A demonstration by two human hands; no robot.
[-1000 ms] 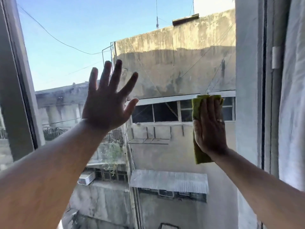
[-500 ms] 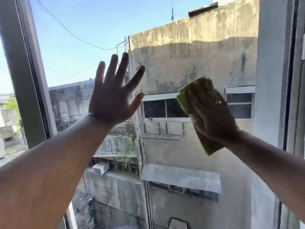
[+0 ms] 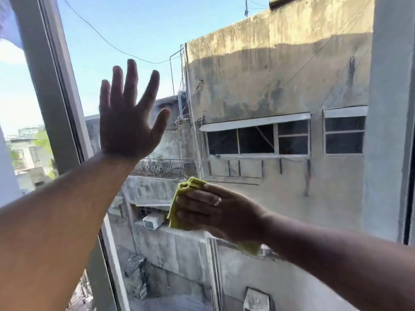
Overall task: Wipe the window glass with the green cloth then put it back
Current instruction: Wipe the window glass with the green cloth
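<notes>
Right hand [image 3: 222, 209] is pressing the green cloth [image 3: 179, 207] flat against the window glass [image 3: 292, 198], fingers lying together across the cloth and pointing left. A ring [image 3: 217, 201] is showing on one finger. Cloth is bunching out past the fingertips at the left and trailing out from under the heel of the palm at the lower right. It is sitting low on the pane, right of centre.

Left hand [image 3: 128, 122] is holding nothing, fingers spread wide and pointing up, palm facing the glass; contact with the pane cannot be told. It is sitting higher and further left than the cloth, well apart from it, just right of the slanting window frame [image 3: 54, 90].

Through the glass, a stained concrete building [image 3: 280, 70] is standing far off under blue sky.
</notes>
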